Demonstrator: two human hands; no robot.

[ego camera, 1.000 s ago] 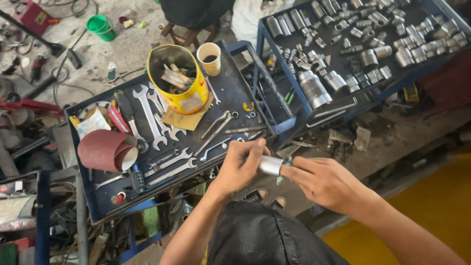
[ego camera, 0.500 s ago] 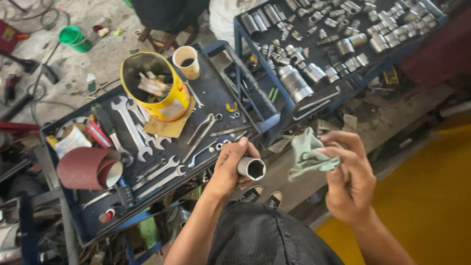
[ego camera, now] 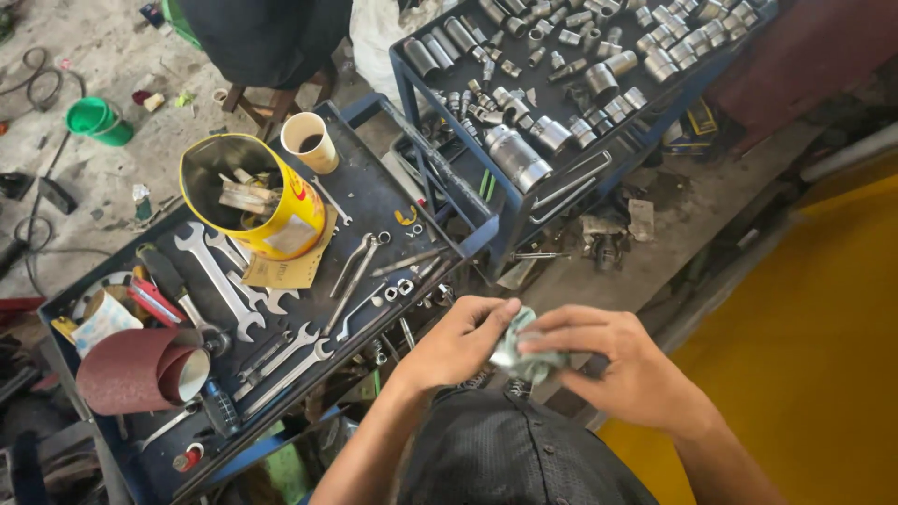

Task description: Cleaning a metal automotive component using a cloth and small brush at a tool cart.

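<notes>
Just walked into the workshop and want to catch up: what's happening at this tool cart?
A person's left hand and right hand are closed together around a pale green rag in front of a blue tool tray. The tray carries wrenches, a yellow can and a paper cup. Metal sockets fill a second tray behind.

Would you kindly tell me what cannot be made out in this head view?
- What the left hand and right hand enclose: the pale green cloth and the fingers cover it.
- Bottom of the yellow can: hidden by the metal scraps inside.
- Small sockets on the far tray: too small to tell apart.
- Person at the stool: cut off by the top edge.
</notes>
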